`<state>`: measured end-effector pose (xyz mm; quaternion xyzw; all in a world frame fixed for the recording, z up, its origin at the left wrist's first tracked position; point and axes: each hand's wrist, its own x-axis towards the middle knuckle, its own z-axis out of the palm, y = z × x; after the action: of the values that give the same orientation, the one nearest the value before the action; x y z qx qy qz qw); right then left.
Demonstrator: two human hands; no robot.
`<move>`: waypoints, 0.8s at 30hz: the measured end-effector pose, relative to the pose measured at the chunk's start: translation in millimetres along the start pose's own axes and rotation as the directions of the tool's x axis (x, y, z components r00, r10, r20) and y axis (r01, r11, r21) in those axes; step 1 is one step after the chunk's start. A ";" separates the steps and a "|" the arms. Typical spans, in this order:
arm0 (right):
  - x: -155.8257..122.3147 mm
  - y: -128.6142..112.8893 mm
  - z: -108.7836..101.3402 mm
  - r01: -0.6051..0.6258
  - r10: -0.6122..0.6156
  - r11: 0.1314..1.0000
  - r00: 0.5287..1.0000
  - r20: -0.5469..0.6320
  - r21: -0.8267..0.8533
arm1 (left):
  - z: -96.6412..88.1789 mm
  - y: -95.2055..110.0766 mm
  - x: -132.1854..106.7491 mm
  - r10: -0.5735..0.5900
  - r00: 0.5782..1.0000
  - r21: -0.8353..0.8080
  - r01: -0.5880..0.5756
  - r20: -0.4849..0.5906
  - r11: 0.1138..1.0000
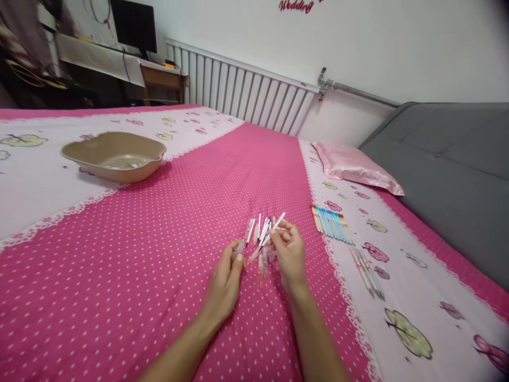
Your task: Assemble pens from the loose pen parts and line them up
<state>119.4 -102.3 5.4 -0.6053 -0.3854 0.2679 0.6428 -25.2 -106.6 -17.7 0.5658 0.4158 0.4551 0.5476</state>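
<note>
My left hand (223, 284) is closed, pinching a small translucent pen part (239, 248) between thumb and fingers. Just right of it, my right hand (292, 257) grips a slim white pen refill (280, 219) that slants up and away. Beneath and between the hands lies a loose pile of white refills (250, 232), some with dark tips. Clear and pinkish pen barrels (261, 268) are mixed in with them on the pink dotted bedspread (167, 254). My right fingers partly cover the pile.
To the right lie a neat row of blue and peach pens (333, 225) and a few greyish pens (366, 273). A beige plastic basin (137, 174) stands at the left. Farther back are a pink pillow (358, 164), a grey headboard (449, 159) and a white radiator (242, 85).
</note>
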 end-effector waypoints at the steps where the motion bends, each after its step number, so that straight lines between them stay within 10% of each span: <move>1: -0.8 -5.9 -2.1 0.017 -0.016 0.999 0.999 -0.033 0.030 | 0.1 0.9 -0.5 0.022 0.999 0.037 -0.023 0.032 0.999; 12: -30.4 -60.2 -7.5 0.411 -0.436 0.891 0.894 -0.109 -0.191 | 2.0 9.0 -3.4 0.167 0.973 0.111 -0.186 0.159 0.976; 24: -34.7 -55.8 -4.1 0.461 -0.477 0.848 0.879 0.004 -0.261 | 1.5 9.1 -3.7 0.211 0.964 0.114 -0.230 0.159 0.966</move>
<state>96.5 -139.7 54.6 -0.5781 -0.5327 0.0326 0.6172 -24.8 -111.0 -8.8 0.6753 0.3381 0.4424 0.4837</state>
